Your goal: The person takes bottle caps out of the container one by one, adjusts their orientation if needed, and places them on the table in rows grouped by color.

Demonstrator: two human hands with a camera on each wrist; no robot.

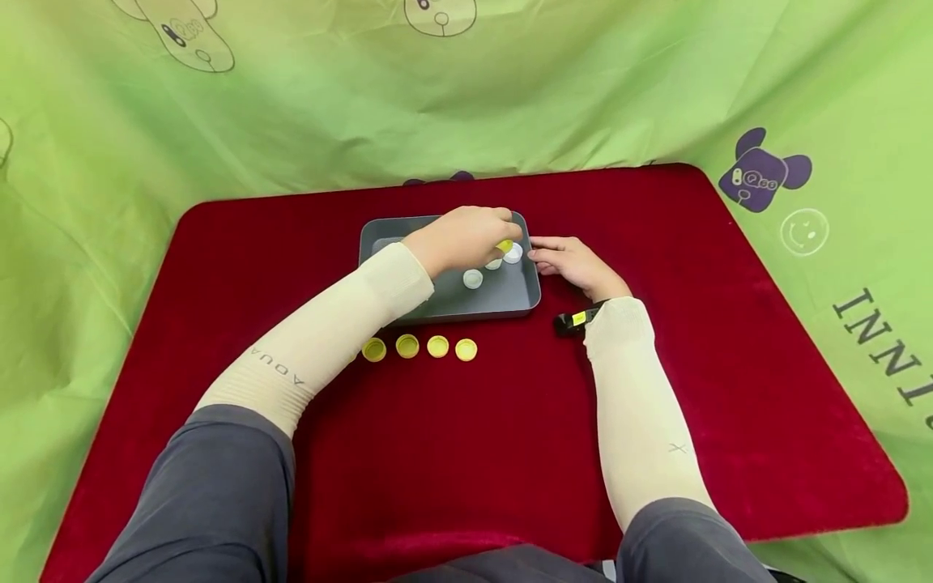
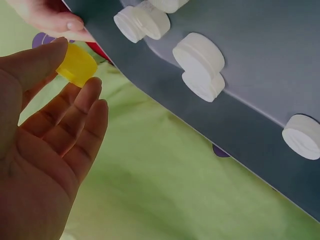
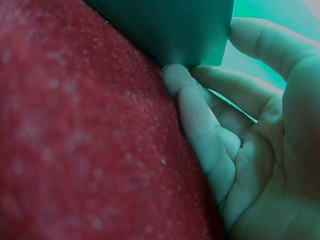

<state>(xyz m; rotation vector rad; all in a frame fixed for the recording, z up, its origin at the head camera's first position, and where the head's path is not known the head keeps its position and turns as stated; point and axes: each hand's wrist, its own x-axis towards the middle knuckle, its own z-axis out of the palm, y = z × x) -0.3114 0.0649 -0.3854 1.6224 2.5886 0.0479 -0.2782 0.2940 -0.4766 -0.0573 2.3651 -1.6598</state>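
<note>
My left hand [image 1: 466,236] is above the right part of a grey tray [image 1: 481,306], pinching a yellow bottle cap [image 2: 79,65] between thumb and fingertips. Several white bottle caps [image 1: 473,279] lie inside the tray; in the left wrist view some white caps [image 2: 199,60] sit against one another along its edge. The hand and sleeve cover the tray's left part. My right hand [image 1: 576,261] touches the outside of the tray's right wall with its fingertips. The right wrist view has its thumb and fingers [image 3: 200,125] at the tray's corner, low on the cloth.
A row of yellow bottle caps [image 1: 437,346] lies in front of the tray, its left end partly behind the left sleeve. Red cloth [image 1: 729,364] covers the table. Green printed fabric [image 1: 583,97] hangs behind and at the sides. A black device [image 1: 571,322] is at the right wrist.
</note>
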